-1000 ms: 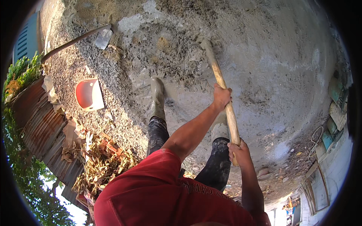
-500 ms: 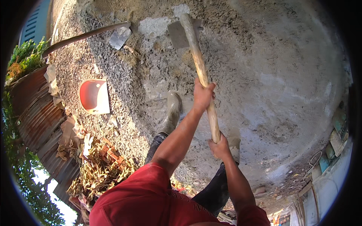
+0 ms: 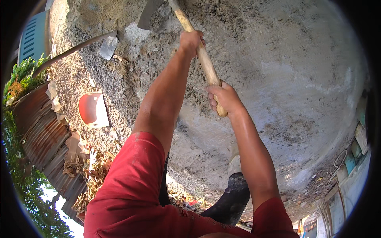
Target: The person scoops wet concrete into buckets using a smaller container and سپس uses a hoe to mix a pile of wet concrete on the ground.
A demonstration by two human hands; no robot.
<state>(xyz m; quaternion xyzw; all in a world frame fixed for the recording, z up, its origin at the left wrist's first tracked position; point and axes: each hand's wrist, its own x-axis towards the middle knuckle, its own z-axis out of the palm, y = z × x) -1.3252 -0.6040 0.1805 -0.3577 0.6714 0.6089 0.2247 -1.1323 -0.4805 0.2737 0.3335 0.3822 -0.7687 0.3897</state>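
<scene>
Over the grey mix [image 3: 232, 25] spread on the ground, I see a person in a red shirt [image 3: 131, 174] gripping a hoe [image 3: 206, 63] with both arms stretched forward. The left hand [image 3: 190, 43] is farther up the handle, its fingers wrapped around the wood. The right hand [image 3: 224, 98] has its fingers closed round the same handle near the butt, which pokes out just below. The hoe slants away to the upper left, its flat blade [image 3: 147, 15] partly out of sight; I can't tell whether it touches the mix. Off to the left, on the gravel [image 3: 69, 75], lie a red scoop [image 3: 89, 109] and a second tool [image 3: 81, 45] with a pale, flat blade. Dry leaves [image 3: 95, 166] sit nearer the person, beside rusty sheeting [image 3: 43, 133]. A muddy boot [image 3: 234, 165] shows below the right hand.
</scene>
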